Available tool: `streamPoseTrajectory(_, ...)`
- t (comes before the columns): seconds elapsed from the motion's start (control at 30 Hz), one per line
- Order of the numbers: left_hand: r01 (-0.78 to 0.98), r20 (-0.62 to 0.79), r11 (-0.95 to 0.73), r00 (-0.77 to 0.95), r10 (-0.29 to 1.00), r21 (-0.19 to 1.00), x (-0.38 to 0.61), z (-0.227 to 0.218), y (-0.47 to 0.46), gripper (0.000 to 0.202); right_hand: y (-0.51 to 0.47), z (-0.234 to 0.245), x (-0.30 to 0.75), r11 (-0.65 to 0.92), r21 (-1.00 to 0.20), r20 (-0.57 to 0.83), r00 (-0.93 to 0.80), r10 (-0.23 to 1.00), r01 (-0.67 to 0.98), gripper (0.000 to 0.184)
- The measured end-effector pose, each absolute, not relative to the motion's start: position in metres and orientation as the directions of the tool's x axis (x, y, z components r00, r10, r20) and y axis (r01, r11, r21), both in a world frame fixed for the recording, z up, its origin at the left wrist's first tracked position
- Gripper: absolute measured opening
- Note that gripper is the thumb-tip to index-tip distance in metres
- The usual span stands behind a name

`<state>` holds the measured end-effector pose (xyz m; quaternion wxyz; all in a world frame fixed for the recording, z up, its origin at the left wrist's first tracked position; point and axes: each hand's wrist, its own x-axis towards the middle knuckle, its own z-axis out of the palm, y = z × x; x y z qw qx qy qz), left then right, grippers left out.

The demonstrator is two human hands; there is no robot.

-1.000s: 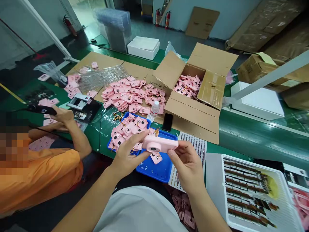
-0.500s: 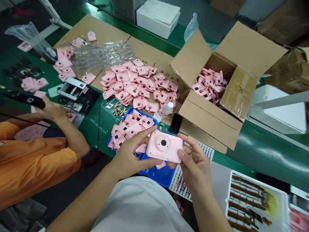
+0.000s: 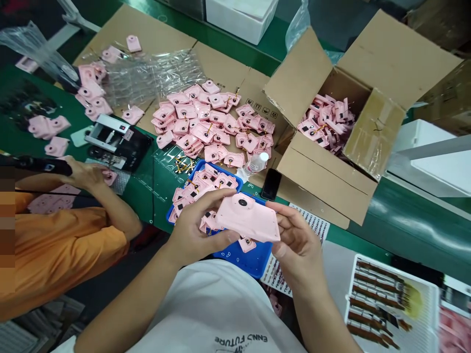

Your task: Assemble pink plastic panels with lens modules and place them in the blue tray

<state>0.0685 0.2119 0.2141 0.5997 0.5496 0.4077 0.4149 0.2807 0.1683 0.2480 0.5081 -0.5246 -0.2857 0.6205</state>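
Observation:
Between my two hands is a pink camera shell (image 3: pixel 250 221) with a dark round lens hole, tilted so its lower edge faces me. My left hand (image 3: pixel 198 230) grips its left end, thumb below and fingers above. At the right end, my right hand (image 3: pixel 300 245) holds it between thumb and fingers. Just beneath it are two blue trays; the nearer blue tray (image 3: pixel 253 262) has a pink piece (image 3: pixel 247 243) in it, and the farther one holds many pink shells (image 3: pixel 187 193).
A heap of pink shells (image 3: pixel 200 122) lies on cardboard ahead. An open carton (image 3: pixel 324 184) with more shells stands right of it, near a phone (image 3: pixel 271 184) and small bottle (image 3: pixel 255 164). A co-worker in orange (image 3: pixel 73 245) works at left. A white tray (image 3: pixel 423 314) holds brown strips.
The camera shell has been tipped, its front now turned upward and its lower edge toward me. Both hands keep hold of it. The whole view has shifted slightly.

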Motion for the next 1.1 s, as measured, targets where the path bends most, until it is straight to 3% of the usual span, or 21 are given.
streamPoseTrajectory(0.17,-0.109,0.025,0.010,0.310,0.950,0.994,0.070,0.216,0.210,0.062,0.166,0.248,0.278,-0.252,-0.917,-0.288,0.078,0.954,-0.309,0.061)
streamPoseTrajectory(0.5,-0.170,-0.005,0.063,0.320,0.947,0.983,0.084,0.219,0.203,0.055,0.154,0.254,0.280,-0.146,-0.954,-0.193,0.162,0.968,-0.263,0.056)
streamPoseTrajectory(0.77,-0.147,-0.062,0.135,0.416,0.907,0.980,0.094,0.220,0.193,0.059,0.139,0.260,0.292,-0.056,-0.979,-0.102,0.236,0.966,-0.194,0.078)
streamPoseTrajectory(1.1,-0.148,-0.062,0.147,0.468,0.882,0.978,0.109,0.226,0.185,0.063,0.127,0.268,0.306,-0.036,-0.986,-0.078,0.265,0.961,-0.160,0.072)
